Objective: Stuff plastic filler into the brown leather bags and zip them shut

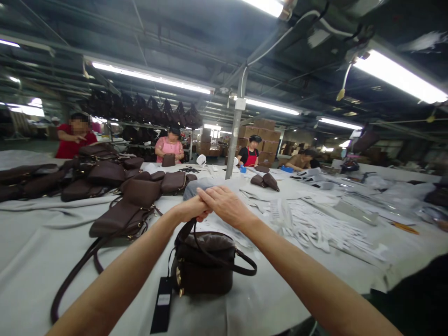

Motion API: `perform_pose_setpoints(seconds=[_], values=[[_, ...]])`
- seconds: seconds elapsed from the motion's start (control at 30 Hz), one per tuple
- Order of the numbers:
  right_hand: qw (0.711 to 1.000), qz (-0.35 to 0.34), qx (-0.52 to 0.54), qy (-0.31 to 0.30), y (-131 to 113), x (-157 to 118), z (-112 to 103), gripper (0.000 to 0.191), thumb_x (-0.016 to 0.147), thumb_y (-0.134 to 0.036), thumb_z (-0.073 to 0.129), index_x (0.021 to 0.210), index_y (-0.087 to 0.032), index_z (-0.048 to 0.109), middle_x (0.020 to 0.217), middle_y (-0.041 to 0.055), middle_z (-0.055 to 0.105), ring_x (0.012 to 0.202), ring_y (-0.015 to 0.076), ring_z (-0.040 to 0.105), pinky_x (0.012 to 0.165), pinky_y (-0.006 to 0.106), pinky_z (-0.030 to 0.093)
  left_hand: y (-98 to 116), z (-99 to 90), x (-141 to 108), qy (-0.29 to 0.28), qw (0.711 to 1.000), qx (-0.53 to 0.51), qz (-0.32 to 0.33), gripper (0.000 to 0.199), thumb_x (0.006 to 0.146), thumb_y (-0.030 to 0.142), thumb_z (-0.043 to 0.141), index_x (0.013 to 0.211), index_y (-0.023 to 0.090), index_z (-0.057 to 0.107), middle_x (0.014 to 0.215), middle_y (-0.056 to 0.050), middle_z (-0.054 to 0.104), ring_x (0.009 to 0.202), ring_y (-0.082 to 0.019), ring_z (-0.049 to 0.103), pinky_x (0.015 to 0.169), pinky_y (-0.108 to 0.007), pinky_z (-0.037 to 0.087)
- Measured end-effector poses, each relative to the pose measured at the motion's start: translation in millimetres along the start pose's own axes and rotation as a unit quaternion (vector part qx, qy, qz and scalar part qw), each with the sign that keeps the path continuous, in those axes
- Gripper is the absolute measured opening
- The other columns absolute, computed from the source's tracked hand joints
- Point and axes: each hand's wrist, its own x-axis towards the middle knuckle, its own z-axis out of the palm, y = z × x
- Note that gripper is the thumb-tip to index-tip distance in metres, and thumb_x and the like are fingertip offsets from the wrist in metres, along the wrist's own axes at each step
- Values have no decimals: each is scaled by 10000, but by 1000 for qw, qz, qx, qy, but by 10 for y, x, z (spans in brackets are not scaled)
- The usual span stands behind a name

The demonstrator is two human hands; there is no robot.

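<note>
A small dark brown bag [210, 275] stands on the pale-covered table, its strap looped out to the right and grey lining or filling showing at its top. A black tag [161, 303] hangs at its left side. Above the bag, my left hand [192, 208] is closed around the upper part of the strap [191, 227]. My right hand [224, 201] lies over my left hand, its fingers together on top; whether it also grips something beneath is hidden. Behind the hands is a grey-blue cloth-like item [196, 187].
Brown bags [122, 214] are heaped at the left. White strips [315, 224] and plastic lie at the right. A metal post [234, 140] rises beyond the hands. Several people stand or lean across the table.
</note>
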Motion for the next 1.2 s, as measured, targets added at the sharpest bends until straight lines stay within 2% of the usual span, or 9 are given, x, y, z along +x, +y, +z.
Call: perform_pose_setpoints(seconds=[0.17, 0.27, 0.4, 0.5, 0.6, 0.8, 0.97, 1.1, 1.2], values=[[995, 35, -29, -89, 69, 108, 9, 237, 962, -151, 379, 1027, -107, 602, 923, 124, 613, 878, 259, 550, 777, 387, 442, -17, -113, -121, -75, 989, 124, 25, 185, 680, 174, 679, 750, 170, 508, 560, 44, 511, 473, -92, 497, 469, -204, 402], [997, 73, 0, -29, 22, 43, -5, 297, 955, -116, 361, 1189, -113, 544, 1050, 145, 605, 1007, 271, 532, 880, 414, 422, -107, -181, -171, -55, 990, 123, 39, 200, 736, 262, 647, 725, 179, 464, 552, 66, 448, 450, -74, 449, 486, -217, 434], [962, 240, 117, 63, -357, -174, 25, 340, 942, -248, 472, 1268, -153, 463, 1171, 148, 575, 1101, 265, 520, 920, 391, 428, -234, -224, -145, 32, 997, 46, 60, 229, 776, 287, 614, 745, 202, 403, 551, 98, 371, 386, -34, 293, 381, -158, 310], [940, 268, 202, -63, -752, -383, 104, 395, 866, -408, 592, 1161, -159, 512, 945, 94, 654, 842, 247, 619, 697, 327, 477, -258, -248, -115, 48, 997, 7, 61, 255, 792, 301, 608, 729, 207, 380, 548, 99, 369, 368, -22, 244, 358, -137, 227], [948, 172, 195, -184, -883, -511, 188, 146, 893, -244, 533, 1004, -168, 589, 874, 75, 678, 771, 224, 636, 636, 290, 442, -220, -259, -139, 38, 998, 22, 51, 258, 779, 291, 625, 702, 205, 394, 528, 97, 366, 360, -21, 227, 351, -139, 191], [952, 194, 145, -185, -328, -396, 118, 264, 983, -294, 411, 981, -176, 647, 947, 91, 697, 858, 224, 651, 662, 269, 423, -109, -147, -270, -93, 976, 198, 10, 127, 758, 271, 636, 779, 168, 566, 539, 32, 512, 378, -60, 296, 353, -177, 160], [953, 203, 146, -170, 38, -381, 43, 278, 966, -371, 466, 986, -192, 678, 938, 79, 714, 870, 225, 652, 674, 263, 404, -117, -85, -220, -119, 929, 349, 39, 139, 742, 280, 645, 683, 179, 571, 533, 35, 492, 449, -108, 380, 411, -202, 262], [935, 247, 216, -133, 413, -750, 179, 289, 962, -377, 466, 964, -189, 686, 948, 32, 706, 897, 168, 621, 716, 223, 388, -167, -168, -163, -131, 898, 419, 26, 176, 699, 322, 693, 671, 176, 599, 580, 30, 492, 527, -130, 422, 471, -204, 288], [876, 359, 243, -209, 691, -1200, 411, 398, 992, -329, 344, 928, -154, 696, 895, 34, 706, 846, 137, 615, 715, 203, 393, -190, -243, -193, -105, 887, 450, 15, 252, 687, 410, 691, 657, 174, 608, 613, 11, 530, 581, -154, 457, 507, -208, 328]])
